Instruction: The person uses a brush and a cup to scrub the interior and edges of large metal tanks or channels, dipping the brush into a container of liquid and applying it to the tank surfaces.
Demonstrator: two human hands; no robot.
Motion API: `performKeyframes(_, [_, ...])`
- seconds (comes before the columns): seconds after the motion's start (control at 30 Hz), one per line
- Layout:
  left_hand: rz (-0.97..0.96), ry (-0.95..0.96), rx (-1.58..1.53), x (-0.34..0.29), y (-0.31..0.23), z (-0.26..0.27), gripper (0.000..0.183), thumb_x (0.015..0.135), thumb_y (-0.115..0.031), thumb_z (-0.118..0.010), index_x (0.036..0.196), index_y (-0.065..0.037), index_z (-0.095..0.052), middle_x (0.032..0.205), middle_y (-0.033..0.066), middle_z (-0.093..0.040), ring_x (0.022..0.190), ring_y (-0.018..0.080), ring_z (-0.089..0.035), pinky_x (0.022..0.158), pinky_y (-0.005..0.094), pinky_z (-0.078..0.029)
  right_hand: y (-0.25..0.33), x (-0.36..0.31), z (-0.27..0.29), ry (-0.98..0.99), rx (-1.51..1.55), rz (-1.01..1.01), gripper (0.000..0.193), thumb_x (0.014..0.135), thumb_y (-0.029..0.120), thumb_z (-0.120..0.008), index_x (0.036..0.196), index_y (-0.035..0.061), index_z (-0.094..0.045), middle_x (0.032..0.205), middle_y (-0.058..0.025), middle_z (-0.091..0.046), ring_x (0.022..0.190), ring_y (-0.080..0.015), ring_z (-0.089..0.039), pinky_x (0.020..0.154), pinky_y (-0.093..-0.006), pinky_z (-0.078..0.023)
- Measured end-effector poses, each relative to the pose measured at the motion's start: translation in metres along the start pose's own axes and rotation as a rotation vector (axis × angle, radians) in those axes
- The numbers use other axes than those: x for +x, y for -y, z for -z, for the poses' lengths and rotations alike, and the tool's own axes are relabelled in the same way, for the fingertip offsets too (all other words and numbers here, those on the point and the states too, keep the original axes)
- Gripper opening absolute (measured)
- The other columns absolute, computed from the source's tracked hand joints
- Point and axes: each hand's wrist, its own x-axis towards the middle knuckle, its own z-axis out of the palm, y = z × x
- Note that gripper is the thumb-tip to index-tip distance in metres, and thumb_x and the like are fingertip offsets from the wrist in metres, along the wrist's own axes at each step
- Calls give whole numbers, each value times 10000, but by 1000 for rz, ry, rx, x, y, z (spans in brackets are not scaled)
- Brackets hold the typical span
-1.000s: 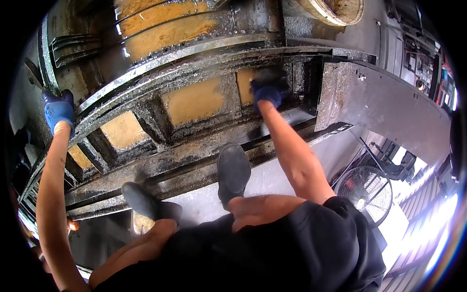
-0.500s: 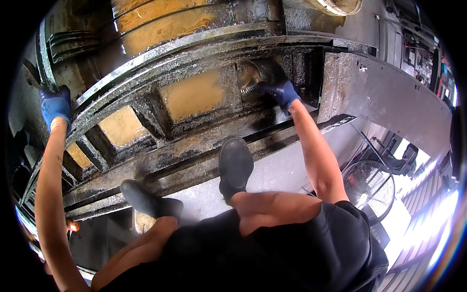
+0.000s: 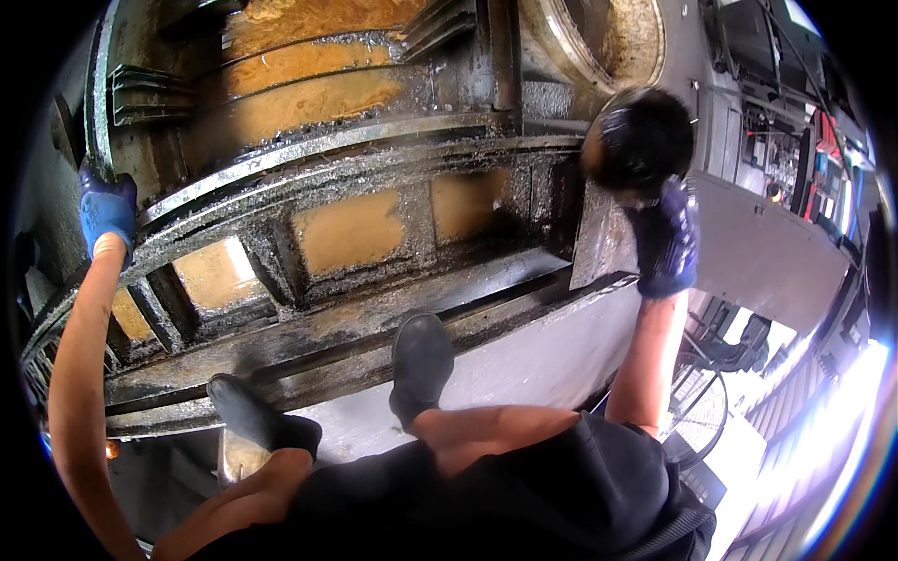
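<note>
Blue-gloved left hand (image 3: 108, 213): in the head view, fingers clamped on a metal rail (image 3: 99, 117) at far left.
Right hand (image 3: 665, 245): gloved too, fingers closed on a dark round vessel (image 3: 644, 140) (motion blur softens both).
Vessel's place: raised beside the large bucket (image 3: 568, 45), overlapping its rim in view; touching, I cannot tell.
Trough (image 3: 418, 222): grimy, divided, brownish liquid in its compartments.
Dark shoes (image 3: 423, 360): two, along the trough's near side.

Blurry dark vessel (image 3: 644, 140), bucket (image 3: 640, 39) partly off-frame
</note>
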Motion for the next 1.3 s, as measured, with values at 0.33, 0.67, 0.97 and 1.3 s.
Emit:
performKeyframes(0.33, [80,64,23,-1,-14,-9,635,820,-231,-598,1389,-59,-379,1143,314,-603,1066,465,-584,928,485,-466,8,133,-74,-510,-1295,881,1117,646,515,-758,1502,61,-204,1509,-178,-315,1418,-380,-175,1171,-433,-209])
performKeyframes(0.67, [83,59,-41,-8,-27,-2,639,834,-227,-594,1414,-122,-347,1179,289,-596,1068,457,-584,928,492,-472,-3,118,-66,-517,-1241,1113,1141,573,456,-862,1452,14,-284,1410,-235,-384,1302,-419,-296,1100,-516,-265])
performKeyframes(0.97, [91,50,12,1,-17,-7,661,820,-224,-585,1422,-83,-351,1130,303,-615,1055,447,-600,921,472,-473,11,88,-72,-519,-411,702,1001,611,220,-915,1407,-19,-357,1317,-180,-484,1207,-255,-482,1026,-391,-422])
performKeyframes(1.3, [11,39,53,12,-1,-26,605,799,-292,-607,1320,-40,-430,1085,308,-628,1045,459,-601,892,477,-464,-91,-88,-45,-223,-220,57,850,770,57,-767,1465,55,-277,1099,-43,-556,1054,-161,-541,897,-333,-508])
